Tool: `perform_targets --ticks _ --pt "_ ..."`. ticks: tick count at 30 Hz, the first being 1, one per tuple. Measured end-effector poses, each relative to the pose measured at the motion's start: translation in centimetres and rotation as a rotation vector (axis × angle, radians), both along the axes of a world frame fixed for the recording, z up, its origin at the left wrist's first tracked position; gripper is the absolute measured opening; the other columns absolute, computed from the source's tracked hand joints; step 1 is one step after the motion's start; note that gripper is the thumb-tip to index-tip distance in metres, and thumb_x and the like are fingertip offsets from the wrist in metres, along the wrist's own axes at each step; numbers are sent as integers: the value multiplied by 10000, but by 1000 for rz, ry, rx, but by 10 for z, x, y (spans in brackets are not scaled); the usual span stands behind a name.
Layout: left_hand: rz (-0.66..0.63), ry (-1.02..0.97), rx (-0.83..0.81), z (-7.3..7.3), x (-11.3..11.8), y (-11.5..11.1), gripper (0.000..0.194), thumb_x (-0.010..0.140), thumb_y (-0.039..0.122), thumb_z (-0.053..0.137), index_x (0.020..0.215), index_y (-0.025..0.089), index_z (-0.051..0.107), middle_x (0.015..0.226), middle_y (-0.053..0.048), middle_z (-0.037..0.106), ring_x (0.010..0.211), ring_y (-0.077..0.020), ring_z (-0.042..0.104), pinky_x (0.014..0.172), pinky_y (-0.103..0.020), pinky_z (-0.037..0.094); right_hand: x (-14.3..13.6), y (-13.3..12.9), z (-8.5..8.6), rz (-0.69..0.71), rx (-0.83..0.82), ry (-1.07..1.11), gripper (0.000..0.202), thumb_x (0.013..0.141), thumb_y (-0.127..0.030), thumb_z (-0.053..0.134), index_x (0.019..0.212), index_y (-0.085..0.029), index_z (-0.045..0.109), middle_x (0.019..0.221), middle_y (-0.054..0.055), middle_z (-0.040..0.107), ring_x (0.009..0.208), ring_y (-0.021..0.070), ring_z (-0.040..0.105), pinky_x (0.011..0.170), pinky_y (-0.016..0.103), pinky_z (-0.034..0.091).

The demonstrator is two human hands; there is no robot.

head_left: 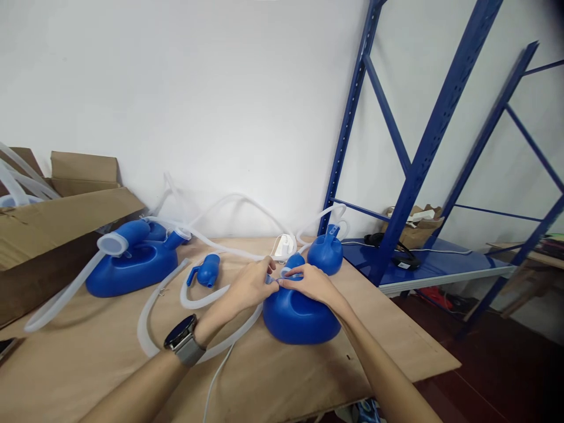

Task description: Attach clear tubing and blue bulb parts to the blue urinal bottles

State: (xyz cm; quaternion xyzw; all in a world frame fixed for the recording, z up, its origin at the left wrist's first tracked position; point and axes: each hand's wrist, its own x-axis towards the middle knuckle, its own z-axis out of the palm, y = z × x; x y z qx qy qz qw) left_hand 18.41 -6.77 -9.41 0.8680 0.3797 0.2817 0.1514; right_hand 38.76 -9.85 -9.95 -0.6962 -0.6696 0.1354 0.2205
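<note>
Blue bottle [302, 322], rounded, probably plastic

Left-hand fingers [269, 289] and right-hand fingers [299, 270] atop a blue jug [302, 320] on a wooden table [392, 335]

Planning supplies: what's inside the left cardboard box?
Pale hoses and part of something blue show at the top; the front flap hides anything deeper.

A solid blue jug [302, 322] sits lower centre, a milky-white tube [143, 329] lower left, on pale tan tabletop [392, 335]; brown box [70, 214] left, white wall [198, 88] above, dark blue rack [442, 117] upper right.
</note>
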Motion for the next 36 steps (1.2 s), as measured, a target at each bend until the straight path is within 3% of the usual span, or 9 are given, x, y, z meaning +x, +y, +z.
perform_targets --ticks 5,9,13,17,20,22,27,32,36 --pt "-62 26 332 4 -24 -21 331 937 266 604 1266 232 611 1333 -95 662 1259 -278 589 1163 -516 346 -2 3 -5 -69 33 -53 560 783 -732 660 1104 -296 804 1176 75 781 1109 333 719 931 380 513" --pt "110 -2 645 7 -77 -13 213 987 280 514 1116 205 666 1200 -107 715 1183 -279 622 1169 -531 310 4 12 -6 -178 9 -116 679 800 -820 554 1136 -281 792 1114 121 787 1101 399 704 908 456 508" --pt "501 14 323 -6 -149 22 296 990 347 435 896 197 673 907 -77 739 876 -239 686 816 -356 482 14 20 -10 -196 29 -112 638 850 -768 535 1182 -274 767 1076 120 784 1046 388 709 861 464 506" --pt "686 161 -55 -41 -190 52 411 967 514 446 1037 195 696 1082 -120 736 981 -310 690 738 -353 473 -3 4 -23 -189 704 -199 393 969 -487 533 1200 -227 715 895 84 740 858 279 694 832 437 484" --pt "747 186 -90 -72 -197 62 565 910 559 536 1224 100 637 1209 -242 674 1131 -429 627 853 -456 483 -51 -21 -36 294 1174 -347 165 959 -217 559 992 -227 721 785 47 686 743 208 635 765 378 463" --pt "759 187 -109 -87 -198 66 565 911 502 556 1279 76 601 1226 -267 656 1186 -451 589 924 -506 467 -93 -32 -43 576 1009 -398 158 942 -218 580 1037 -194 704 864 78 701 804 227 634 734 365 484" --pt "721 94 -146 -102 -209 73 419 909 189 503 1315 146 597 1278 -203 643 1242 -360 575 1039 -476 430 -171 9 -54 464 455 -222 464 960 -383 609 1408 -265 586 1397 140 594 1262 328 590 983 464 517" --pt "679 -135 -212 -93 -214 80 398 929 190 476 1292 122 623 1266 -181 649 1199 -304 614 1033 -394 458 -187 87 -75 383 167 -3 697 959 -502 606 1589 -324 363 1642 146 313 1547 384 256 1162 555 377" --pt "603 -359 -385 -90 -209 80 318 946 292 515 1189 143 657 1018 -119 717 825 -230 691 727 -311 536 -182 106 -106 556 226 -22 740 906 -366 709 1571 -365 385 1658 124 261 1540 347 283 1195 529 351"
